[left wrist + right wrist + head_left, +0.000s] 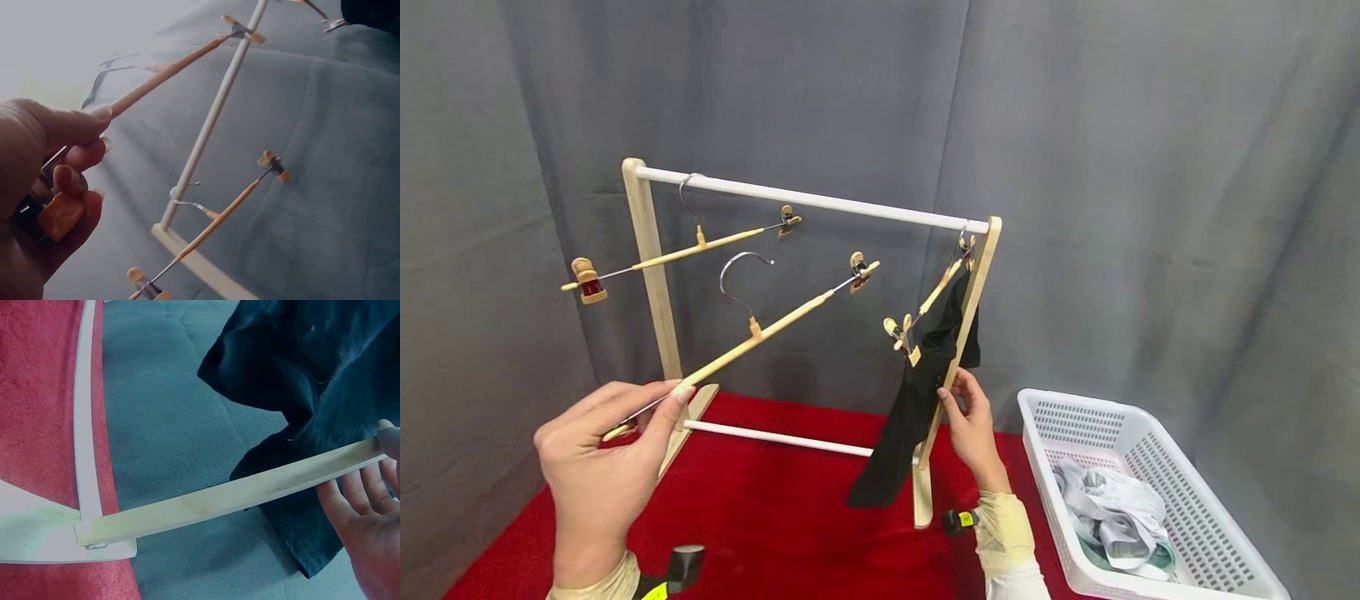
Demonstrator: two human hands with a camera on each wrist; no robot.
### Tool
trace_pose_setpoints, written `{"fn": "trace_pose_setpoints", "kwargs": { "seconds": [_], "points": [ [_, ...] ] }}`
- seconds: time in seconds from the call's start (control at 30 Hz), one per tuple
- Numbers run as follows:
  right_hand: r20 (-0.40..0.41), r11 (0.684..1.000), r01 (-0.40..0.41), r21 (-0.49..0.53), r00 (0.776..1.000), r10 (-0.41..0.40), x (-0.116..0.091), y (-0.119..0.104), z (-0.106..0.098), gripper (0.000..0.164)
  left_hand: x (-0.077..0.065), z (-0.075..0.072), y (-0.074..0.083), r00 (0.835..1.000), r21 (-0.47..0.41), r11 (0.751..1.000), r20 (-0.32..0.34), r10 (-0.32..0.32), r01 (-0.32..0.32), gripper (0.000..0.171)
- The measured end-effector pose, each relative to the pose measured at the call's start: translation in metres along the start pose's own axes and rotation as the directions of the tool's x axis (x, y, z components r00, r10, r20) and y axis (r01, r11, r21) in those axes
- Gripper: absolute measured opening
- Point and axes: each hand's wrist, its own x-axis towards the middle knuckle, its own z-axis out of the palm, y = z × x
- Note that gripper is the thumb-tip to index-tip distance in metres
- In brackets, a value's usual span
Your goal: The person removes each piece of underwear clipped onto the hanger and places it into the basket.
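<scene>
In the head view my left hand [598, 458] pinches one end of a wooden clip hanger [793, 317] between thumb and fingers. The hanger's metal hook points up and is off the rail; nothing is clipped to the end that shows. My right hand [973, 425] grips the right post [967, 317] of a small wooden clothes rack, thumb on one side and fingers on the other. Beside that post a black garment [887, 450] hangs from another clip hanger [942, 287] on the white top rail [812, 200]. Its shape is partly hidden behind the post.
A bare clip hanger [730, 242] hangs at the rail's left end. To the right stands a white plastic basket [1037, 408] with crumpled pale clothes [1123, 508] inside. A red cloth [775, 508] lies under the rack, and a grey curtain [1112, 167] hangs behind.
</scene>
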Motion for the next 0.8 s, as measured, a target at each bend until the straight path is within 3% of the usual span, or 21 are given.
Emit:
{"fn": "trace_pose_setpoints", "kwargs": {
  "seconds": [0.1,0.37,0.53,0.67,0.8],
  "points": [
    [0.003,1.0,-0.013,0.005,1.0,0.013,0.0,0.001,-0.003,0.037,0.004,0.01,-0.001,1.0,0.01,1.0,0.017,0.003,-0.003,0.013],
    [-0.01,0.999,-0.025,0.029,1.0,0.025,-0.004,0.006,-0.005,0.035,0.022,0.039,-0.016,0.997,0.052,0.997,0.052,-0.064,0.061,0.01],
    [-0.002,0.998,0.006,0.057,1.0,-0.006,0.0,0.005,-0.004,0.035,0.036,0.061,-0.025,0.998,0.05,0.997,0.026,-0.054,0.053,0.01],
    [0.007,0.999,0.006,0.044,1.0,-0.006,0.002,0.004,-0.003,0.036,0.045,0.076,-0.032,0.996,0.043,0.995,-0.009,-0.093,0.093,0.013],
    [-0.005,1.0,-0.001,0.028,1.0,0.001,0.002,0.003,-0.004,0.036,0.053,0.088,-0.037,0.991,0.058,0.989,-0.003,-0.133,0.133,0.015]
  ]
}}
